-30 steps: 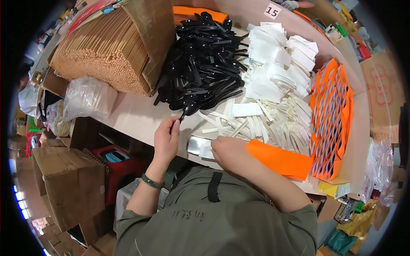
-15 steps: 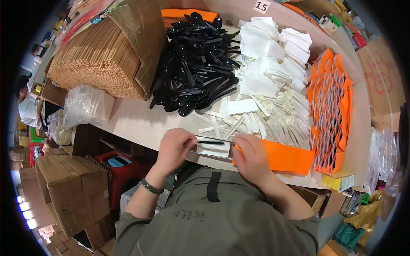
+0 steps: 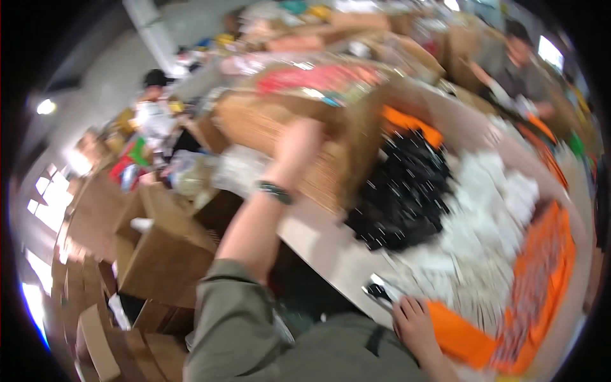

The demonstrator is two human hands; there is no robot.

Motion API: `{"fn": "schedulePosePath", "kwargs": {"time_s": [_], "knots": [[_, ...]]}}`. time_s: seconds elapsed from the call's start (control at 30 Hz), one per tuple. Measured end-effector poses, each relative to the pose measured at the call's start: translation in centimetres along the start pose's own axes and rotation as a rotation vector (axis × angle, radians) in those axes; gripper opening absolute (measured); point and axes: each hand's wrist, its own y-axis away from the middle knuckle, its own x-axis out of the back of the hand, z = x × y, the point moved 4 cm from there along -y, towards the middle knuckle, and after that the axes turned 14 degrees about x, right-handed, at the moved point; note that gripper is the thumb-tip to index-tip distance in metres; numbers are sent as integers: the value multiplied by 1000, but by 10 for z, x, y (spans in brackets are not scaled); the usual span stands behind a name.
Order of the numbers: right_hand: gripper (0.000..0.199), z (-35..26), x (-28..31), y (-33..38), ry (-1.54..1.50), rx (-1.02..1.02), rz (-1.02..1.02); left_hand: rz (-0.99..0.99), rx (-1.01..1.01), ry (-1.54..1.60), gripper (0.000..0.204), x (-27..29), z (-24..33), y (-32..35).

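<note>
Right fingers (image 3: pixel 410 307) on clear packet (image 3: pixel 384 291)

Garment: olive-grey cloth (image 3: pixel 331 349), matte, the same tone on the front and the shoulder
Left sleeve: short and loose (image 3: pixel 238 312), the same olive-grey, with soft creases and a wide opening near the elbow
Front strap: a short, narrow black strip (image 3: pixel 375 342), darker than the cloth around it
Left forearm: bare from sleeve to bracelet (image 3: pixel 251 235)
Bracelet: a dark, greenish rounded band (image 3: pixel 275 191) circling the left wrist, with paler glints; finer detail is smeared
Left hand: bare (image 3: pixel 301 139), its outline blurred
Right hand: bare (image 3: pixel 412 321), the fingers showing more sharply
Right wrist: bare (image 3: pixel 433 356)
</note>
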Motion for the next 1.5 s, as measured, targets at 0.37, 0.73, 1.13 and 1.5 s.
{"fn": "schedulePosePath", "kwargs": {"time_s": [0.37, 0.73, 1.13, 1.5], "knots": [[32, 0, 24, 39, -122, -148, 14, 75, 122, -10, 18, 26, 8, 12], [36, 18, 18, 37, -136, -280, 8, -988, 278, 1074, 8, -104, -2, 243], [48, 5, 10, 20, -176, -291, 74, -788, 53, 710, 22, -102, 119, 281], [44, 13, 8, 29, -126, -313, 105, -509, -537, 745, 16, -104, 139, 265]]}}
